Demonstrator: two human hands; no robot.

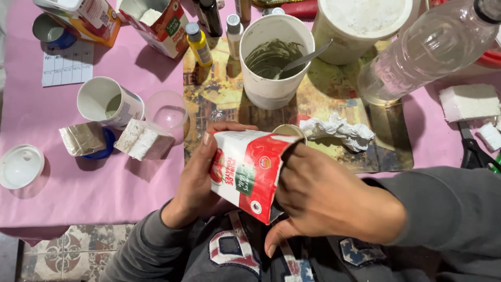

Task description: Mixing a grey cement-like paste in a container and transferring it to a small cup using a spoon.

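My left hand (195, 180) grips the left side of a red and white cut-open carton (245, 172), thumb over its top edge. My right hand (321, 201) has its fingers pushed inside the carton's open end, thumb hanging below. The carton is held tilted above my lap, just in front of the table edge. Straight behind it stands a white cup (275, 60) of grey-green paste with a metal spoon (308, 56) in it.
A pink cloth (94, 183) covers the table, with a patterned mat (334, 99) in the middle. On it: crumpled tissue (339, 130), clear plastic bottle (422, 52), white tub (360, 23), small paint bottles (199, 44), other cartons (156, 23), foam blocks (143, 140), scissors (472, 151).
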